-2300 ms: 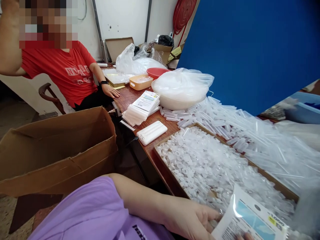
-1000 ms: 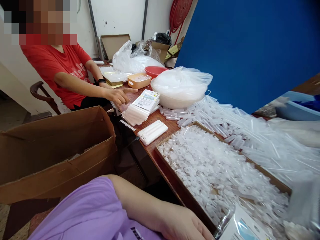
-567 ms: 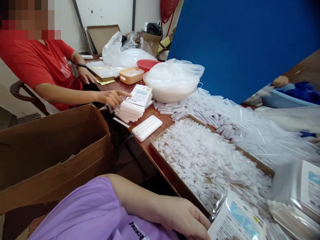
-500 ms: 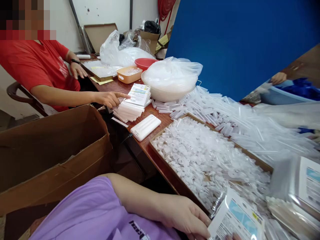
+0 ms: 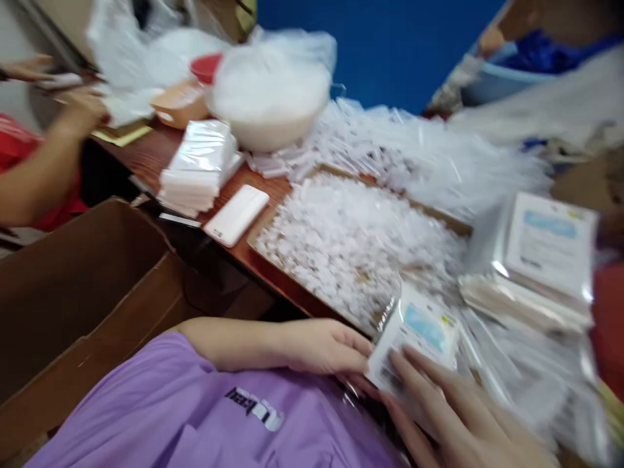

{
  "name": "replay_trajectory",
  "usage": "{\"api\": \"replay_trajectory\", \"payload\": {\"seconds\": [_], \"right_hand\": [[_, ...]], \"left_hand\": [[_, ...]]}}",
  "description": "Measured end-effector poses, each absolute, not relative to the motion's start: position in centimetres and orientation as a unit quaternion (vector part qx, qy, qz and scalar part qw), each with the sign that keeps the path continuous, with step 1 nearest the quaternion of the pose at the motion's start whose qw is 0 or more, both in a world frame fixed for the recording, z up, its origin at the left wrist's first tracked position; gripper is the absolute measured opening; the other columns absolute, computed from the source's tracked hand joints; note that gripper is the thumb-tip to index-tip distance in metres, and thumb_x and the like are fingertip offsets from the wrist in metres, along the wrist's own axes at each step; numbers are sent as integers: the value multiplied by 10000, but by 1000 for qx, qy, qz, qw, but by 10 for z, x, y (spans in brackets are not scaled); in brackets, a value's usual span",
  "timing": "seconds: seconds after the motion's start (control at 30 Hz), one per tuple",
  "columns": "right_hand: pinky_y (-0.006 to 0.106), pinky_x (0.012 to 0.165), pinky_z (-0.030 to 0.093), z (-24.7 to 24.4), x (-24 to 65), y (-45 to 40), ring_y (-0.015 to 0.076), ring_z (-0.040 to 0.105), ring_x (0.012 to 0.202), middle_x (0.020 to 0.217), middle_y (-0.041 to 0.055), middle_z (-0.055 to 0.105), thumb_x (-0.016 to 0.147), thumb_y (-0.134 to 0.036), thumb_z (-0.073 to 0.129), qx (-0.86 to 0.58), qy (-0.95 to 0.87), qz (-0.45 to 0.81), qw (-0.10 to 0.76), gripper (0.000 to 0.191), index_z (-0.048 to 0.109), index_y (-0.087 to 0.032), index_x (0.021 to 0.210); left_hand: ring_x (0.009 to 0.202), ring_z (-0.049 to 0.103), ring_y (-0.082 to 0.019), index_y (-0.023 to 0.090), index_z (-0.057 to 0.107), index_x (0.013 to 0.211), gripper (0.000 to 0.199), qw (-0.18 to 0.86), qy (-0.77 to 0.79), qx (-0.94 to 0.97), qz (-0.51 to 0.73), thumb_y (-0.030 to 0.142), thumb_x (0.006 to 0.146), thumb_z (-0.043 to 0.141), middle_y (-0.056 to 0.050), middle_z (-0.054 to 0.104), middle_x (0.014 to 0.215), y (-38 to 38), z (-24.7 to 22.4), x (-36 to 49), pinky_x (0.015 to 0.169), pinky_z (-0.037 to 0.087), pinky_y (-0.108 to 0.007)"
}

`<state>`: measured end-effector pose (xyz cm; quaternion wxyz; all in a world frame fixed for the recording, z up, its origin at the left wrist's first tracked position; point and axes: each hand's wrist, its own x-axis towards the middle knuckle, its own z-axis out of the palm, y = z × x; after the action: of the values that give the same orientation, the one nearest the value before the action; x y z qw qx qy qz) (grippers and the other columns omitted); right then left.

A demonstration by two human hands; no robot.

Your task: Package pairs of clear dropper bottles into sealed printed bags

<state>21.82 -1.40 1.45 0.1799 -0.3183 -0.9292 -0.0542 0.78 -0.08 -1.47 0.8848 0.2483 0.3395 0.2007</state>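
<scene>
A clear plastic packet with a white printed card (image 5: pixel 429 325) lies tilted at the near edge of the parts tray. My left hand (image 5: pixel 326 348) grips its left edge, fingers closed and partly tucked beneath. Over the packet's lower part lies my right hand (image 5: pixel 468 416), blurred, with its fingers stretched across the card and the thumb apart. To the right stands a stack of similar packets (image 5: pixel 550 240). Beyond the packet, a shallow cardboard tray (image 5: pixel 273 250) holds many small translucent plastic pieces (image 5: pixel 351 240).
Translucent tubes (image 5: pixel 419 149) are heaped behind the tray. A white power bank (image 5: pixel 237 214) and another packet stack (image 5: pixel 202 156) lie left. Farther back stand a bagged bowl (image 5: pixel 266 123) and an orange basket (image 5: pixel 180 107). An open carton (image 5: pixel 131 305) stands beside me. A co-worker's arm (image 5: pixel 49 162) is far left.
The view has swung right and down. My right hand has come up over the packet, while my left hand keeps its edge. The co-worker's hand has left the far packet stack.
</scene>
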Motion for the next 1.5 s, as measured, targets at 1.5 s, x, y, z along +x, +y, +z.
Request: {"api": "replay_trajectory", "payload": {"seconds": [1.5], "right_hand": [[280,928,548,31,218,-55,151,657,944,885,21,709,874,-165,635,-374,-909,51,180,55,679,-194,891]], "left_hand": [[953,714,-154,134,754,1009,206,893,311,238,223,138,898,581,-51,771,992,-12,-18,36,967,478,-294]]}}
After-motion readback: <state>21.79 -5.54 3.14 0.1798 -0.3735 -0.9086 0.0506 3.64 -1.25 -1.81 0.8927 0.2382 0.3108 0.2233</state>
